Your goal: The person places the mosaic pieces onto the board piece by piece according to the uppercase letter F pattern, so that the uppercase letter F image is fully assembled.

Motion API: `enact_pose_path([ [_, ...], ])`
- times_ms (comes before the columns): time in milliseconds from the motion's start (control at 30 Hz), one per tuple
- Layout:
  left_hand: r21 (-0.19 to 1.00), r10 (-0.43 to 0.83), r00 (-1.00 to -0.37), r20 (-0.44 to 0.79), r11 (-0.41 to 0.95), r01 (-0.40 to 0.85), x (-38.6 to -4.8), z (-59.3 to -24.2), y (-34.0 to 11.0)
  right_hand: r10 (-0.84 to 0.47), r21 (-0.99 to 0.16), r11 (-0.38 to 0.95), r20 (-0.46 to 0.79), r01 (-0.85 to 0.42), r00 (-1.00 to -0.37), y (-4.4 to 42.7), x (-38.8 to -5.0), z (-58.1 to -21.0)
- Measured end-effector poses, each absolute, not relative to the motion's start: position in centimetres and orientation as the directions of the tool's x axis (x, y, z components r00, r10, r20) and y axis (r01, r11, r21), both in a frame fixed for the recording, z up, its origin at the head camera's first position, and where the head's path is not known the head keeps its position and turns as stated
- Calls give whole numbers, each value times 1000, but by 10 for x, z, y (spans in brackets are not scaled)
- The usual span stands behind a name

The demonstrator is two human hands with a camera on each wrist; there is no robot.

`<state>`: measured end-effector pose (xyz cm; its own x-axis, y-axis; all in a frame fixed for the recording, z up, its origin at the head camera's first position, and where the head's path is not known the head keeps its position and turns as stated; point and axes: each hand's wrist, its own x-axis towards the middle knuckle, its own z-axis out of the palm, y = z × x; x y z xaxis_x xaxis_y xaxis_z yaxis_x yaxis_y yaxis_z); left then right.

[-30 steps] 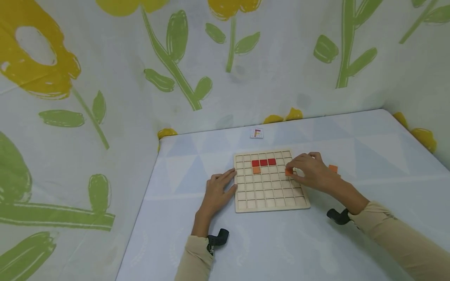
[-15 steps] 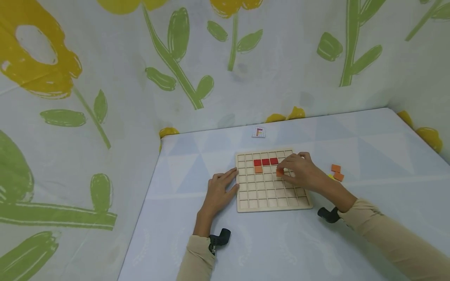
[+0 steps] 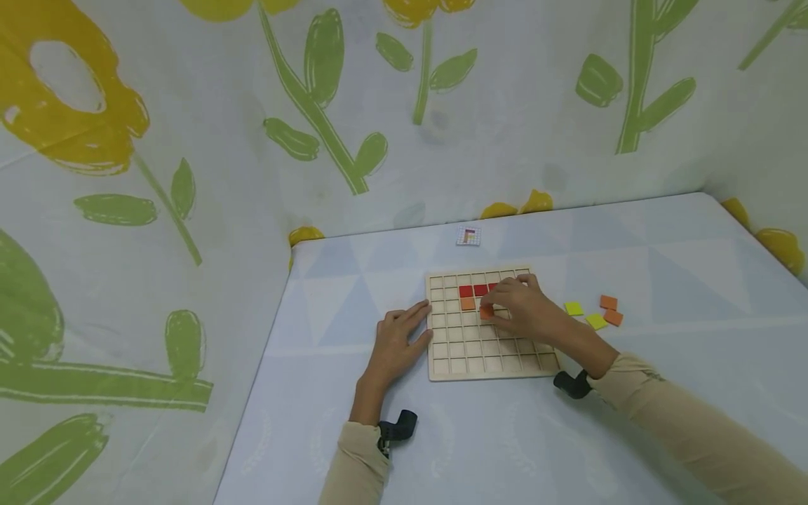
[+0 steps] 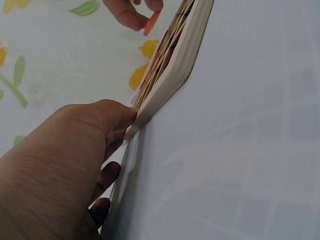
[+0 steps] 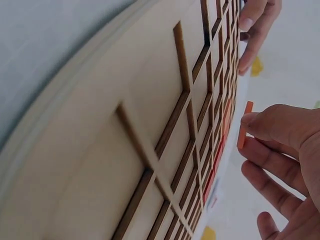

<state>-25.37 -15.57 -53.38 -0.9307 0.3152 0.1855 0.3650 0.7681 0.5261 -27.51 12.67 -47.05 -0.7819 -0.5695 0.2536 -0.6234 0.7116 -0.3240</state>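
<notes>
My right hand (image 3: 520,306) pinches an orange tile (image 3: 485,313) between thumb and fingertip, over the wooden grid board (image 3: 448,367). The right wrist view shows that tile (image 5: 245,125) held on edge, clear of the board's surface. On the board lie red tiles (image 3: 466,291) in a row, the rightmost partly behind my right hand, and one orange tile (image 3: 467,304) just below the leftmost. My left hand (image 3: 393,344) rests with its fingertips and thumb against the board's left edge; the left wrist view shows the thumb touching the board's side (image 4: 172,75).
To the right of the board lie two yellow tiles (image 3: 573,308) and two loose orange tiles (image 3: 609,302), near my right forearm. A small patterned card (image 3: 468,236) lies behind the board, close to the table's back edge. Flowered cloth (image 3: 505,126) hangs behind the table.
My right hand has moved left across the board with the orange tile, toward the placed tiles. The yellow tiles beside the board have come into view. My left hand stays at the board's edge.
</notes>
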Motion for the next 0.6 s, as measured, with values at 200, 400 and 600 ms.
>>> enact_pose_path([
  [200,521,321,-925,201,765,379,-253,-532,-155,-584,-317,704,252,-636,-772,117,-277,-472],
  [400,507,317,-931,183,781,365,-253,-532,-154,-595,-295,711,230,-638,-770,108,-279,-475],
  [600,507,315,-934,170,785,357,-252,-529,-154,-610,-282,701,240,-655,-755,104,-281,-480],
])
